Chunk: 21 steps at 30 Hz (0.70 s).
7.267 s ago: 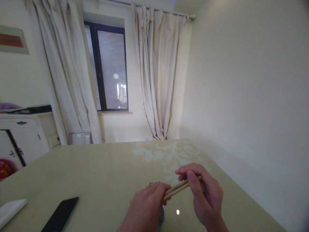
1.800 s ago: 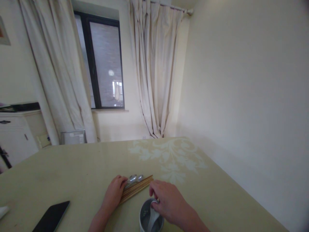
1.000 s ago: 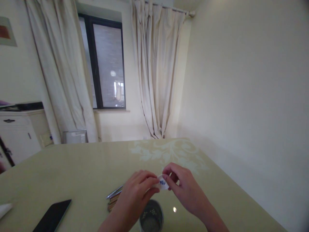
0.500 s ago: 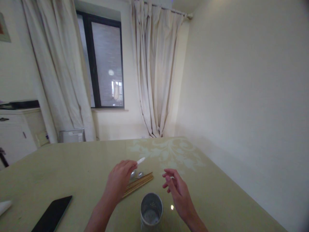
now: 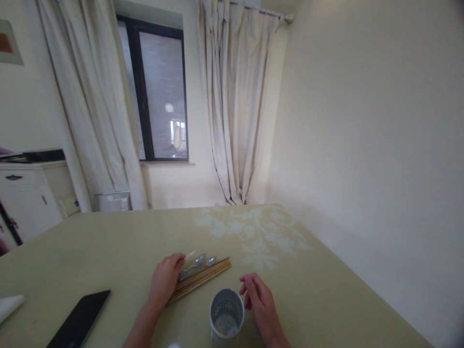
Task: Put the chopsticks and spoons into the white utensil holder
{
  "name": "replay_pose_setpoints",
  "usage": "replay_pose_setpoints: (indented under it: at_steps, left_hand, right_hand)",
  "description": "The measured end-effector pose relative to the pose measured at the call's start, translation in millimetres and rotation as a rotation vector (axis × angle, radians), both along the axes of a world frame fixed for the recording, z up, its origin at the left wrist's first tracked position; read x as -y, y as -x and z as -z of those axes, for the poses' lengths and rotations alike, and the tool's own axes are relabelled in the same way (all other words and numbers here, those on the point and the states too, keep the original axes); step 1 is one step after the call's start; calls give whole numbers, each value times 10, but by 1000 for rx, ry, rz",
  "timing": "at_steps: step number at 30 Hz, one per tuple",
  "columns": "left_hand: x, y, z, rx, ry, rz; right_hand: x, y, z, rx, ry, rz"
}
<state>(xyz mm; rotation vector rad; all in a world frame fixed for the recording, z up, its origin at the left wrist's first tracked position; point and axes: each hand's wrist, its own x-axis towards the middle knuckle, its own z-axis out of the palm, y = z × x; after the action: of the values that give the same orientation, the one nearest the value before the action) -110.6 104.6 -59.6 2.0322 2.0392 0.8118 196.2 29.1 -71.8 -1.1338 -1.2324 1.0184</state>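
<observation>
Left hand (image 5: 165, 282): we close our fingers on a white spoon (image 5: 189, 255), lowering it beside the metal spoons (image 5: 198, 263) and chopsticks (image 5: 203, 279).
Right hand (image 5: 259, 302): open, empty, beside the cup (image 5: 226, 319).
Table (image 5: 108, 246): phone (image 5: 80, 325) at left.

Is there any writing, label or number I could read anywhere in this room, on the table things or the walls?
No text can be read anywhere.
The black phone shows a dark, blank screen.
The metal holder beside the right hand bears no visible label.
The spoons and chopsticks by the left hand are unmarked.
The framed picture on the wall is too blurred to tell.
</observation>
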Motion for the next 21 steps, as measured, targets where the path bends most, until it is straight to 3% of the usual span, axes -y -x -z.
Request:
replay_pose_setpoints:
  at_steps: [6, 16, 18, 21]
  left_hand:
    - [-24, 52, 127, -35, 37, 3]
    - [-18, 178, 103, -144, 67, 114]
    - [-38, 197, 37, -129, 46, 122]
    - [-27, 112, -217, 19, -81, 137]
  right_hand:
    - [-103, -90, -12, -24, 13, 82]
    - [-131, -74, 30, -46, 1, 73]
    - [-125, -83, 4, -47, -13, 65]
    - [-126, -110, -58, -64, -27, 75]
